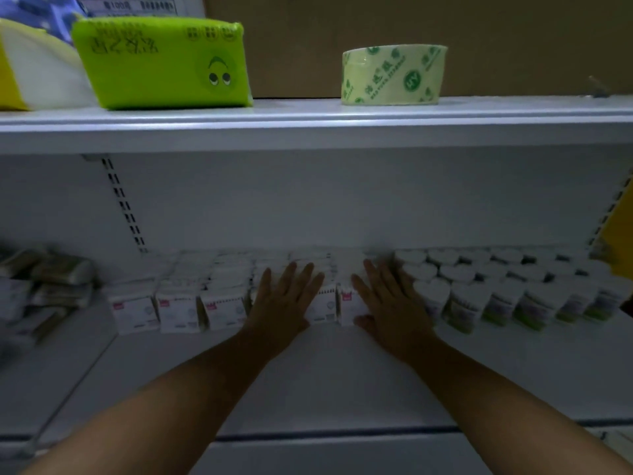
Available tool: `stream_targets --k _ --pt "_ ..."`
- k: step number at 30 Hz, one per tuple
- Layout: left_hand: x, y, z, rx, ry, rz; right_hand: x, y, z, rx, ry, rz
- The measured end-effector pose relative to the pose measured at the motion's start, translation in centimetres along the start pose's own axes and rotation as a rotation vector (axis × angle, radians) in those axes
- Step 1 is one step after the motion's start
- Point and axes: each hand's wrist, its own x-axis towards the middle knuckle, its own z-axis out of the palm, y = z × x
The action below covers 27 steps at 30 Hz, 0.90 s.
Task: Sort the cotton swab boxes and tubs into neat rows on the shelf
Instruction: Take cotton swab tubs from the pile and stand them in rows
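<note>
White cotton swab boxes (178, 311) with small red labels stand in rows at the back of the lower shelf (329, 378), left of centre. To their right, clear tubs with white heart-shaped lids (469, 305) stand in rows. My left hand (284, 298) lies flat, fingers spread, on top of the boxes near the middle. My right hand (387, 299) lies flat on the rightmost boxes, right beside the first tubs. Neither hand grips anything. The boxes under my palms are partly hidden.
An upper shelf (308, 128) overhangs the rows, carrying a green tissue pack (164, 63), a yellow-and-white pack (30, 73) and a roll of tape (392, 75). Wrapped packets (48, 282) are piled at the lower shelf's left end. A yellow panel (621, 234) edges the right.
</note>
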Motion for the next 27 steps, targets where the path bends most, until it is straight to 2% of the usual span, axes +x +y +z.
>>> stream_targets --k 7,9,12,15,19,22,27 --pt "-1.4 -0.3 -2.1 -0.018 0.004 0.029 -2.0 -1.6 -2.2 0.031 -0.005 0.031" --pt "-2.4 -0.9 -2.9 -0.036 0.026 0.044 -2.1 -2.4 -3.7 0.042 0.015 -0.024" --pt "-4.8 -3.9 -4.2 -0.064 0.021 0.068 -0.3 -5.1 -6.3 0.058 0.076 -0.206" --pt "-8.4 -9.8 -6.0 -0.029 -0.086 0.011 3.1 -11.0 -8.9 0.087 -0.056 -0.312" --pt "-16.3 -19.6 -8.4 -0.054 -0.221 -0.201 8.1 -21.7 -11.5 0.169 -0.261 -0.27" --pt "-23.9 -26.1 -9.4 -0.036 -0.164 -0.341 10.9 -29.7 -14.5 0.226 -0.307 -0.265" --pt "-35.6 -32.7 -9.2 -0.092 -0.214 -0.504 12.7 -40.1 -18.8 0.288 -0.282 -0.446"
